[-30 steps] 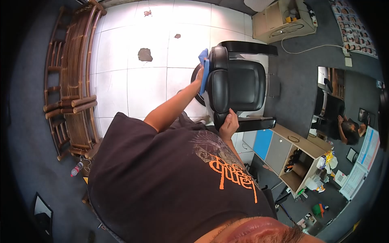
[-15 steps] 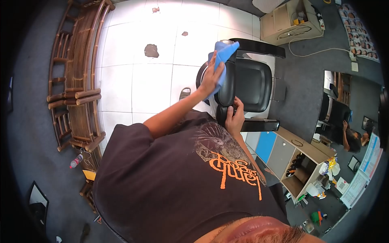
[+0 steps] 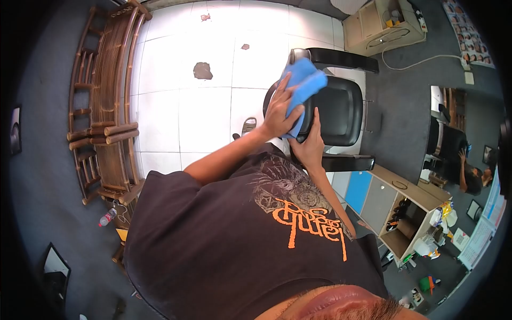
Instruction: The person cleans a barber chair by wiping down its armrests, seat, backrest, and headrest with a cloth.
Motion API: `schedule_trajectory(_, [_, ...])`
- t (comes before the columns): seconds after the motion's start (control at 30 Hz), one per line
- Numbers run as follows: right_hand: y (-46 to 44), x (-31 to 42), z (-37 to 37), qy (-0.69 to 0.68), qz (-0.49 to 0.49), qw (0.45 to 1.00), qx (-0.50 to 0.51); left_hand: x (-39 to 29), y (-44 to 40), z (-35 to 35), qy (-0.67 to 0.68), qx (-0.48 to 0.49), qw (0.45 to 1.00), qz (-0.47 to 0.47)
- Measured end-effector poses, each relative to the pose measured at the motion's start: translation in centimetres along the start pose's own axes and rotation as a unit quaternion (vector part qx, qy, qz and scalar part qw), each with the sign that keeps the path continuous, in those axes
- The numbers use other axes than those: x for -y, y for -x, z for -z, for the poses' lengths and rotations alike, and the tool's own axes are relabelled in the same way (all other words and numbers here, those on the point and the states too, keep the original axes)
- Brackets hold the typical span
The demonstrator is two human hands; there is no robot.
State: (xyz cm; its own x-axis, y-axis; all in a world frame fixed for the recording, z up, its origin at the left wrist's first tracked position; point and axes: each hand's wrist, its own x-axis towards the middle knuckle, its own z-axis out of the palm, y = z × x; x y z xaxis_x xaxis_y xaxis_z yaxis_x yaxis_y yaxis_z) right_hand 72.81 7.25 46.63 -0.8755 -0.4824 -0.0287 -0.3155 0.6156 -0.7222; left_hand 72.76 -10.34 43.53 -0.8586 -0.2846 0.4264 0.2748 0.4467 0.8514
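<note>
A blue cloth lies bunched over the top of the black chair's backrest. My left hand is on the cloth, its fingers pressing it against the backrest. The cloth's far end is blurred by motion. My right hand grips the near part of the backrest, one finger stretched along the side facing the seat and the thumb on the other side. Beyond the backrest is the black padded seat, between a far armrest and a near armrest.
A bamboo bench runs along the left. Dark broken patches mark the white tiled floor. On the right are a wooden cabinet, a wall mirror and, farther off, a small cabinet with a cable.
The cloth's far end has swung right toward the seat, and my left hand has shifted slightly down. My right hand has moved up the backrest, its finger now extended.
</note>
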Motion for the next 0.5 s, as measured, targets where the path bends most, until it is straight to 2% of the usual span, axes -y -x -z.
schedule_trajectory(0.03, [0.0,-0.1,-0.1,0.006,0.009,1.000,-0.005,-0.2,-0.9,0.7,-0.077,0.031,0.992,-0.094])
schedule_trajectory(0.17, [-0.3,-0.3,-0.4,0.033,0.052,0.997,-0.052,3.0,-5.5,1.5,-0.023,0.123,0.990,-0.065])
schedule_trajectory(0.33, [-0.3,-0.2,-0.6,-0.003,0.014,0.998,-0.059,2.5,-6.2,0.9,-0.093,0.040,0.992,-0.069])
schedule_trajectory(0.5, [-0.4,-0.4,-0.7,0.001,0.041,0.997,-0.068,-0.2,-5.6,1.3,-0.216,0.037,0.975,-0.036])
